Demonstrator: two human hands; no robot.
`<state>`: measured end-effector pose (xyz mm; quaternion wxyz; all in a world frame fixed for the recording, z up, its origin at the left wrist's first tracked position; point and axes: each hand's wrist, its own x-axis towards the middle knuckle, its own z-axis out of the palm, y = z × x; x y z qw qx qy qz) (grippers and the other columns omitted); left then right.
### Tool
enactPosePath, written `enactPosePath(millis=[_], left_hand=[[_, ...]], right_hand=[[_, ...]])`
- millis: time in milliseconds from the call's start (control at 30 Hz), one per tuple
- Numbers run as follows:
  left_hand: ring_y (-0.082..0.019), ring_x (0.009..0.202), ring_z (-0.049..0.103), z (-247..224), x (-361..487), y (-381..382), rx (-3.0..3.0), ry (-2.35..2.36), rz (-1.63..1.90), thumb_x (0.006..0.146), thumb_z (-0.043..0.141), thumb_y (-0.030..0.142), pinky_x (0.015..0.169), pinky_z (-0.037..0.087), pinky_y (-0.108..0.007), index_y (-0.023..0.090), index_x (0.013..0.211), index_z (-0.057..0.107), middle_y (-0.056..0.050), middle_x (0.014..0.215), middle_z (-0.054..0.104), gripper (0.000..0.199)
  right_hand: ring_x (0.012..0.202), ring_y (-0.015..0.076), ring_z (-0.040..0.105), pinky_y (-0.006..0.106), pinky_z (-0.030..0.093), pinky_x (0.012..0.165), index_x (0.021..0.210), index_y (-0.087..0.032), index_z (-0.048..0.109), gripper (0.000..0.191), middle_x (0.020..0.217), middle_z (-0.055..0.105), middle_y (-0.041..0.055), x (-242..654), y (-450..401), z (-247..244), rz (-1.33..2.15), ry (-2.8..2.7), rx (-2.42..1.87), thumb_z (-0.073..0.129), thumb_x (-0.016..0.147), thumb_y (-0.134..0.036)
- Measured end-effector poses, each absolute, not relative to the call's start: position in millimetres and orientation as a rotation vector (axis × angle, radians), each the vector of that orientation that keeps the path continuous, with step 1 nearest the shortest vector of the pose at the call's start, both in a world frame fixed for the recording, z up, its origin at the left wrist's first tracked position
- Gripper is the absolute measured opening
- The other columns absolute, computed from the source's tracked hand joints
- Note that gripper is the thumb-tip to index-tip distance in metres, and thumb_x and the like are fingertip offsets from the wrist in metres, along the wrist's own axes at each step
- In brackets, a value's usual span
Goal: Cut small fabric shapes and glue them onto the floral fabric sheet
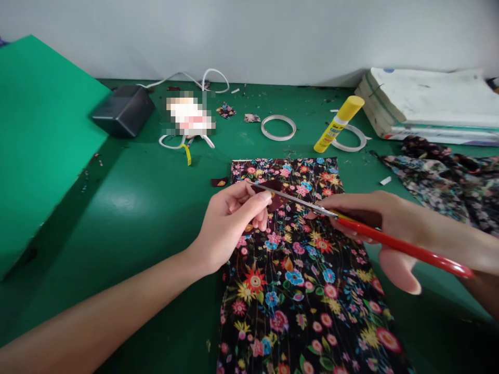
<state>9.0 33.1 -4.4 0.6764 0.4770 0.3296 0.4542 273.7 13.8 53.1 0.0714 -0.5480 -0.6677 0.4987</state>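
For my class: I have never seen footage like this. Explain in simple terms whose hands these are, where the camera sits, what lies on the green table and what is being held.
There is no machine here. One camera, worn on a person's head, looks down at that person's own two bare hands. The left hand pinches a small dark red scrap of fabric. The right hand holds red-handled scissors, whose blades meet that scrap. Beneath both lies a long black cloth printed with bright flowers on the green table. Further back are a yellow glue stick, two white tape rings, a dark grey box with white cable, a stack of white boards and more flowered cloth on the right.
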Motion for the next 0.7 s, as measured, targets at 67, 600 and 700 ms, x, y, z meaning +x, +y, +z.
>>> enactPosePath(millis=[67, 600, 700], left_hand=[[-0.009, 0.057, 0.056, -4.8, 9.1, 33.1, 1.073, 0.74, 1.022, 0.096, 0.066, 0.025, 0.058, 0.042, -0.024, 0.019, 0.067, 0.056, 0.005, 0.06, 0.059, 0.031], [-0.008, 0.059, 0.053, -4.2, 9.4, 32.9, 1.095, 0.764, 1.021, 0.097, 0.066, 0.027, 0.059, 0.042, -0.023, 0.02, 0.075, 0.06, 0.005, 0.063, 0.062, 0.024], [-0.008, 0.061, 0.054, -4.1, 9.2, 33.0, 1.098, 0.762, 1.022, 0.097, 0.066, 0.028, 0.06, 0.042, -0.023, 0.02, 0.077, 0.062, 0.005, 0.064, 0.062, 0.022]], right_hand=[[0.073, 0.0235, 0.074, 0.024, 0.043, 0.049, 0.109, -0.035, 0.074, 0.056, 0.06, 0.073, -0.0141, 272.0, 14.9, 56.0, 1.702, -1.935, -1.668, 0.074, 0.056, -0.016], [0.05, 0.0173, 0.059, 0.03, 0.029, 0.058, 0.119, -0.027, 0.067, 0.054, 0.042, 0.057, -0.011, 265.0, 13.6, 59.8, 1.761, -1.809, -1.588, 0.066, 0.065, -0.028], [0.057, 0.0161, 0.058, 0.029, 0.032, 0.058, 0.115, -0.028, 0.069, 0.052, 0.056, 0.065, -0.0087, 265.1, 15.5, 57.5, 1.734, -1.793, -1.566, 0.072, 0.062, -0.026]])
